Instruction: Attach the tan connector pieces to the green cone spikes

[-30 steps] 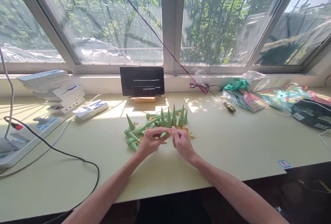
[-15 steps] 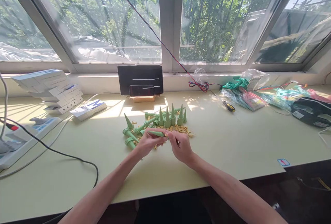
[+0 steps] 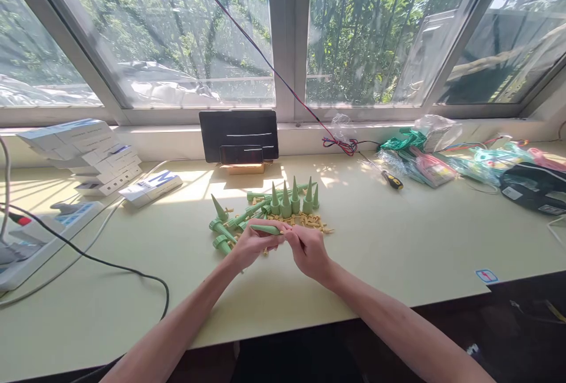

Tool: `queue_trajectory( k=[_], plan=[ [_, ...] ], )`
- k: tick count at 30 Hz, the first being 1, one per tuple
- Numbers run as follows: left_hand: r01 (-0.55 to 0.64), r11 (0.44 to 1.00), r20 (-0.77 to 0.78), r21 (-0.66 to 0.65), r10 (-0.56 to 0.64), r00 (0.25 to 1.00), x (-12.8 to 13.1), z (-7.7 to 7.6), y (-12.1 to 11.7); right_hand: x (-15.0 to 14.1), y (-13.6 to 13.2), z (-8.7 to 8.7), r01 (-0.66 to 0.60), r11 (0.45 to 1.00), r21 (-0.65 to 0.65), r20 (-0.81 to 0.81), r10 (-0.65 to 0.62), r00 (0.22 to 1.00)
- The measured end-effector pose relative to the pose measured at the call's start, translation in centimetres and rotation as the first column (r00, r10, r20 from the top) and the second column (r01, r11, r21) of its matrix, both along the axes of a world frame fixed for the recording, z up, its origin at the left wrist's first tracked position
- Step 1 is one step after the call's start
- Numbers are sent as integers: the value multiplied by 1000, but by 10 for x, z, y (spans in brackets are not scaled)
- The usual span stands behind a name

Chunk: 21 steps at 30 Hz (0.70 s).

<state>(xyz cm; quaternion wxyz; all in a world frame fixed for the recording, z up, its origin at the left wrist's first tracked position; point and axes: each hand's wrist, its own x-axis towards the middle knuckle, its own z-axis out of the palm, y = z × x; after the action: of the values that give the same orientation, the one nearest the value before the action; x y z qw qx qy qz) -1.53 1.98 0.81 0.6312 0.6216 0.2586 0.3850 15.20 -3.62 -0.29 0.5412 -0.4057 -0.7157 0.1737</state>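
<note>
My left hand is closed around a green plastic watering spike, held nearly level with its point to the left. At the spike's right end, a small yellow valve shows between my hands. My right hand is closed there, thumb and fingers pinched at the valve, which they mostly hide. Just beyond, several green spikes stand upright. More spikes lie on their sides to the left, and a pile of loose yellow valves is spread behind my right hand.
A tablet leans on a wooden stand by the window. White boxes and a power strip with cables are on the left. A screwdriver, plastic bags and a black pouch lie on the right.
Both hands stay together at the same place, with the spike tilted very slightly differently. The view has shifted a little; nothing was taken or let go.
</note>
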Motion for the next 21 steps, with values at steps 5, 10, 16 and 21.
queue_trajectory(
  k=[5,10,16,21],
  plan=[
    [-92,995,-22,38,93,995,6,3,-4,4,5,-2,134,989,-60,46,-132,990],
    [-161,950,-64,269,185,981,10,6,-8,5,9,-4,141,984,-106,62,-135,989],
    [-216,800,-68,560,304,950,13,3,-7,2,11,-3,141,972,-188,-37,-150,988],
    [-196,742,-81,641,320,944,14,3,-7,2,12,-4,93,952,-293,-127,-135,983]
  ],
)
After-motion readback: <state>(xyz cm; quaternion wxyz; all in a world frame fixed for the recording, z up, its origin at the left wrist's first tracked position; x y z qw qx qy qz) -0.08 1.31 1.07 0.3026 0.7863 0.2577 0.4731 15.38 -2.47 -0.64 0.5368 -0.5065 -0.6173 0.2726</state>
